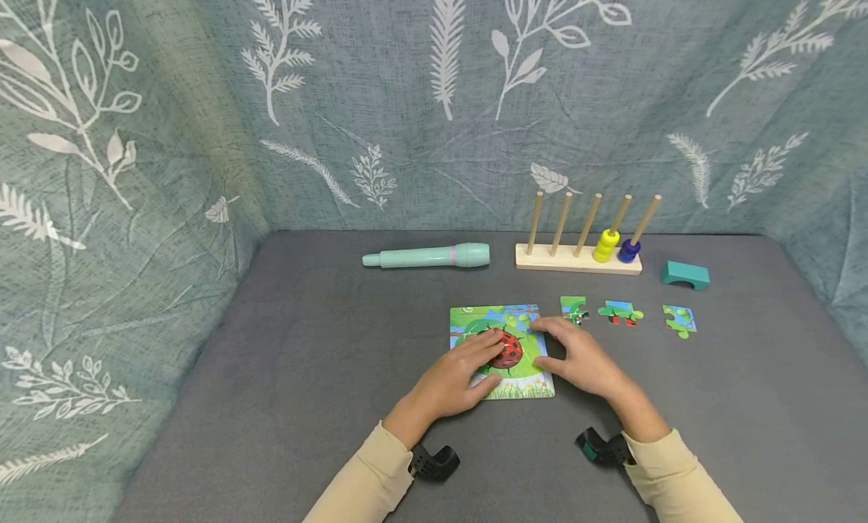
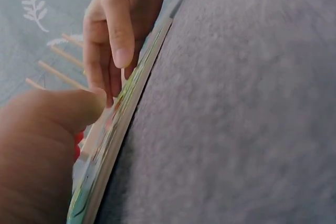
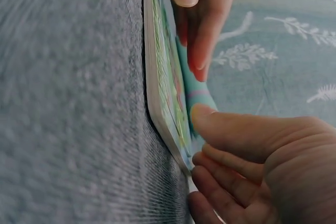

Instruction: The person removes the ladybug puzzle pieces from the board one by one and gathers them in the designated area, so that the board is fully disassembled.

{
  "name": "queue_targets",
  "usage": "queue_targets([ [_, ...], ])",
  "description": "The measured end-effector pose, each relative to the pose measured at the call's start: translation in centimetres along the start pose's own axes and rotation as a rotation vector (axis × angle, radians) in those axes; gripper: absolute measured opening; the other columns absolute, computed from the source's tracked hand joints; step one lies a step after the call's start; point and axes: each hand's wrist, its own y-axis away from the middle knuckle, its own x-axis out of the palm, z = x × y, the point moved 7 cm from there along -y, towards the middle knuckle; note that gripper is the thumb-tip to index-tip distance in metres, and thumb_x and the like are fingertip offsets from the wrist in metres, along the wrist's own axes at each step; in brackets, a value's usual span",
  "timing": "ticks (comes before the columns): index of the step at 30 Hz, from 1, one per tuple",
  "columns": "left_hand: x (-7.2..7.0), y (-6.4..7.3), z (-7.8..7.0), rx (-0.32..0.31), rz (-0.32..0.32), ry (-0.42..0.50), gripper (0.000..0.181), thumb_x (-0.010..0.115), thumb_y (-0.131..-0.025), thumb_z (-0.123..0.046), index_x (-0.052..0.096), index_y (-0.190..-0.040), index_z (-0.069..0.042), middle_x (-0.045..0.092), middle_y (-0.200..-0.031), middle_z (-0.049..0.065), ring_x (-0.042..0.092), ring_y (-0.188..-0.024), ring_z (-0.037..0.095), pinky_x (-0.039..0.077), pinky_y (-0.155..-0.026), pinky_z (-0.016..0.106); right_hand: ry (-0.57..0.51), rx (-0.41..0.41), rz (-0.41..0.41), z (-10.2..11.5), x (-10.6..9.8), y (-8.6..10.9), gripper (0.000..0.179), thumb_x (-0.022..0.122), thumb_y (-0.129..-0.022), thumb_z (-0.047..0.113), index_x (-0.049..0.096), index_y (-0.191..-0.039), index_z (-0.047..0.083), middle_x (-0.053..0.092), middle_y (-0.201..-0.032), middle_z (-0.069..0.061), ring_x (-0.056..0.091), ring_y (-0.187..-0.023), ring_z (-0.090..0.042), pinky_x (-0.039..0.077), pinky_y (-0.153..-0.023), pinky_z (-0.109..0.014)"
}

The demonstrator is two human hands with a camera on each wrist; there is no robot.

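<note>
A square ladybug jigsaw puzzle (image 1: pixel 525 387) lies flat on the grey tabletop, with a red spotted ladybug on a green leaf. Over its left part my left hand (image 1: pixel 456 376) reaches with extended fingers, covering some of the picture. My right hand (image 1: pixel 586 361) is at the puzzle's right edge, thumb and fingers spread apart there. In the right wrist view, the right thumb (image 3: pixel 231 129) is beside the board's edge. Three loose jigsaw pieces lie beyond the right hand: a corner-like piece (image 1: pixel 573 306), a green and red piece (image 1: pixel 620 312) and a blue-green piece (image 1: pixel 680 321).
A mint-green tube-shaped object (image 1: pixel 427 257) lies behind the puzzle. To its right stands a wooden peg stand (image 1: pixel 552 258) with yellow beads (image 1: pixel 606 246) and dark blue beads (image 1: pixel 629 251). A teal arched block (image 1: pixel 686 274) sits at the right. Patterned fabric (image 1: pixel 407 93) hangs behind the table.
</note>
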Motion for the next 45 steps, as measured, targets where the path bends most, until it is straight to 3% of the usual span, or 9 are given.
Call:
queue_targets([
  [5,0.25,0.05,0.01,-0.010,0.038,-0.037,0.050,0.060,-0.093,-0.027,0.052,-0.136,-0.002,0.046,-0.145,0.011,0.039,-0.137,0.024,0.032,-0.116,0.036,0.025,-0.042,0.005,-0.05,0.38,0.10,0.048,0.072,-0.083,0.014,0.057,-0.126,0.001,0.054,-0.131,-0.019,0.047,-0.125,-0.038,0.041,-0.102,-0.057],
  [14,0.40,-0.01,0.37,-0.046,0.063,0.002,0.052,0.061,-0.092,-0.028,0.051,-0.136,-0.002,0.047,-0.144,0.010,0.039,-0.137,0.024,0.030,-0.117,0.038,0.064,-0.074,-0.005,-0.05,0.71,0.20,0.045,0.072,-0.083,0.017,0.059,-0.123,0.000,0.053,-0.130,-0.019,0.046,-0.124,-0.039,0.039,-0.101,-0.059],
  [34,0.50,-0.06,0.60,-0.059,0.076,0.045,0.052,0.062,-0.092,-0.027,0.051,-0.137,-0.003,0.046,-0.145,0.009,0.039,-0.137,0.023,0.030,-0.117,0.037,-0.046,-0.003,-0.016,-0.29,0.81,0.03,0.042,0.076,-0.079,0.013,0.057,-0.115,0.002,0.051,-0.127,-0.017,0.045,-0.122,-0.038,0.038,-0.102,-0.058],
  [45,0.64,-0.07,0.78,-0.075,0.072,0.051,0.053,0.062,-0.092,-0.028,0.050,-0.137,-0.004,0.046,-0.145,0.008,0.038,-0.138,0.022,0.029,-0.118,0.036,-0.080,0.033,-0.022,-0.29,0.81,-0.01,0.045,0.077,-0.078,0.008,0.053,-0.116,0.002,0.055,-0.116,-0.015,0.050,-0.111,-0.032,0.043,-0.096,-0.052],
])
